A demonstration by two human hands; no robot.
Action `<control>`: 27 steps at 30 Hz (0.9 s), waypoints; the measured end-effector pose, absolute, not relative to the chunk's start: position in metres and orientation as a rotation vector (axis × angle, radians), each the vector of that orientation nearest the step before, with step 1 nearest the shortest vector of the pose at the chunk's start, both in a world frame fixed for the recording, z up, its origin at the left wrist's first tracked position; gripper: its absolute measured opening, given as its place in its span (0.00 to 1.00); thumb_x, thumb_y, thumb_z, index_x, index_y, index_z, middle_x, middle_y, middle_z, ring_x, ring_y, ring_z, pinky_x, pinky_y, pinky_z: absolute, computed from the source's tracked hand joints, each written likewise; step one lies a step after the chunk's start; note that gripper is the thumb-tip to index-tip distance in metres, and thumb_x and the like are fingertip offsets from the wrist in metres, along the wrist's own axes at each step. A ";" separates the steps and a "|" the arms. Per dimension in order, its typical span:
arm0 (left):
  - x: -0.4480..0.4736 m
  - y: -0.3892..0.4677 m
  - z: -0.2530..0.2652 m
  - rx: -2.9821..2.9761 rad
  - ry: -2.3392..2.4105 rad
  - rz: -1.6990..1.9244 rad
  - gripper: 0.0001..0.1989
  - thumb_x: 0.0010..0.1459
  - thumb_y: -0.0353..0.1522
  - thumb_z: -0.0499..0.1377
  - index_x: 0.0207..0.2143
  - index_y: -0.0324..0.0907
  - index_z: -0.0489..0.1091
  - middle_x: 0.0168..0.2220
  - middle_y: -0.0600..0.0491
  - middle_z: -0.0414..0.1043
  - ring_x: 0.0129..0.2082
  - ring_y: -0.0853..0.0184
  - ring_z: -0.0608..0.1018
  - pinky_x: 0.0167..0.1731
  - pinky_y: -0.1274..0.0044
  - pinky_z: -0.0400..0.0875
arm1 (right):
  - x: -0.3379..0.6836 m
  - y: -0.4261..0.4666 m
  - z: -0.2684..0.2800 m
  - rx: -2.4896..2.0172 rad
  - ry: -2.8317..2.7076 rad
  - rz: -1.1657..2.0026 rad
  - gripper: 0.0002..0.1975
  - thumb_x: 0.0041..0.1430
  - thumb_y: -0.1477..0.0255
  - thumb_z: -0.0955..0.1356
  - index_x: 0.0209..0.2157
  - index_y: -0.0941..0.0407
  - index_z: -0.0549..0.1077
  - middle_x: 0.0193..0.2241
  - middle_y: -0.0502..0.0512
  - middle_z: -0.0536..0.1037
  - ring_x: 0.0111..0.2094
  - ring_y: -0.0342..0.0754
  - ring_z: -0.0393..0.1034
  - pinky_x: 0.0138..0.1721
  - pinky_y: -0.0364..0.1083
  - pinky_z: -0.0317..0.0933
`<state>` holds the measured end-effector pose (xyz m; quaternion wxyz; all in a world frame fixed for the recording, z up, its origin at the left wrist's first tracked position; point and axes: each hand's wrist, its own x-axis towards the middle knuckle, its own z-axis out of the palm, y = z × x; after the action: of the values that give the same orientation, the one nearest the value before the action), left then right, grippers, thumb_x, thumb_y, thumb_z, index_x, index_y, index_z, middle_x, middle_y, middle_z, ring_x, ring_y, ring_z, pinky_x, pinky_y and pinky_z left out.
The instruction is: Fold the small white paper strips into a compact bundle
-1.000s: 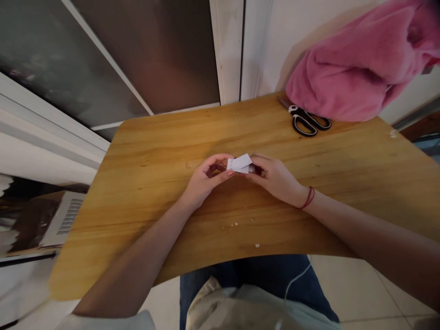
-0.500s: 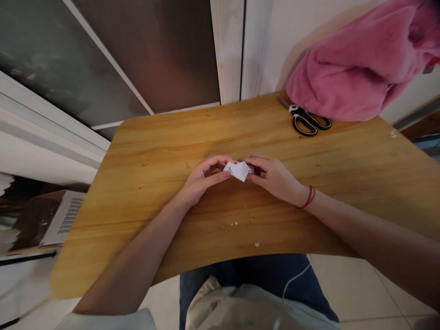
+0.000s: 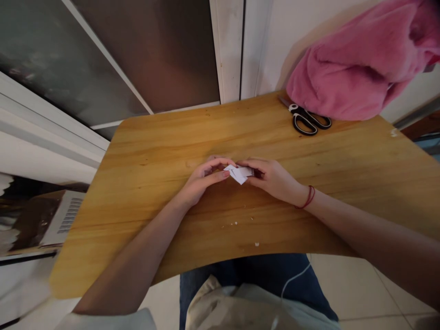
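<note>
Head view: paper [image 3: 239, 174] corner swung lower; left hand [image 3: 199, 180], right hand [image 3: 275, 179] holding

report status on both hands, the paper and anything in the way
Left hand and right hand both on folded white paper. Paper pinched between them. Scissors farther back, clear of both.

Tally from where I stand: two hands, one bundle of folded white paper.
One left hand [image 3: 201, 181] and one right hand [image 3: 275, 178] at the single bundle [image 3: 239, 174]; sheets within it, not countable. Under the grip, one wooden table [image 3: 165, 142]. Beyond it and rightward, one pair of scissors [image 3: 302, 112] and one pink plush cloth [image 3: 350, 78]. Nearer the body than the grip, at least four pale scraps [image 3: 257, 244], too tiny for an exact figure. Far left of it, one box [image 3: 65, 217].
</note>
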<state>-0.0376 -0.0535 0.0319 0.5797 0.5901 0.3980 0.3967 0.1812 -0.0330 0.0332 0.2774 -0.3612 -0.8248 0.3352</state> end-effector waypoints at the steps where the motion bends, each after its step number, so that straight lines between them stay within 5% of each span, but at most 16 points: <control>1: -0.038 -0.054 0.032 1.381 0.941 0.923 0.10 0.56 0.38 0.61 0.41 0.48 0.76 0.41 0.52 0.70 0.42 0.65 0.70 0.42 0.76 0.63 | 0.181 -0.033 0.033 -0.971 -2.225 0.902 0.17 0.57 0.73 0.67 0.49 0.58 0.74 0.40 0.57 0.79 0.34 0.46 0.71 0.35 0.45 0.64; 12: -0.034 -0.052 0.031 1.294 1.014 1.019 0.11 0.53 0.37 0.64 0.39 0.46 0.74 0.36 0.53 0.70 0.35 0.68 0.69 0.36 0.77 0.63 | 0.178 -0.036 0.040 -0.966 -2.268 0.874 0.14 0.60 0.63 0.68 0.41 0.58 0.76 0.30 0.53 0.77 0.28 0.44 0.66 0.30 0.43 0.57; 22: -0.035 -0.050 0.032 1.172 1.044 1.259 0.10 0.53 0.38 0.64 0.37 0.46 0.75 0.34 0.55 0.70 0.31 0.71 0.69 0.30 0.79 0.64 | 0.180 -0.035 0.037 -1.069 -2.179 0.956 0.15 0.60 0.64 0.68 0.44 0.58 0.76 0.36 0.55 0.79 0.30 0.45 0.68 0.31 0.44 0.59; 27: -0.030 -0.056 0.036 1.325 1.029 1.223 0.10 0.54 0.38 0.64 0.39 0.48 0.74 0.36 0.54 0.69 0.33 0.70 0.69 0.34 0.78 0.65 | 0.179 -0.034 0.036 -1.107 -2.187 0.943 0.13 0.60 0.65 0.68 0.41 0.59 0.76 0.31 0.54 0.78 0.27 0.44 0.66 0.29 0.43 0.57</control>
<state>-0.0303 -0.0560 0.0357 0.5077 0.5499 0.4270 0.5074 0.1789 -0.0345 0.0365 0.2549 -0.4075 -0.8053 0.3471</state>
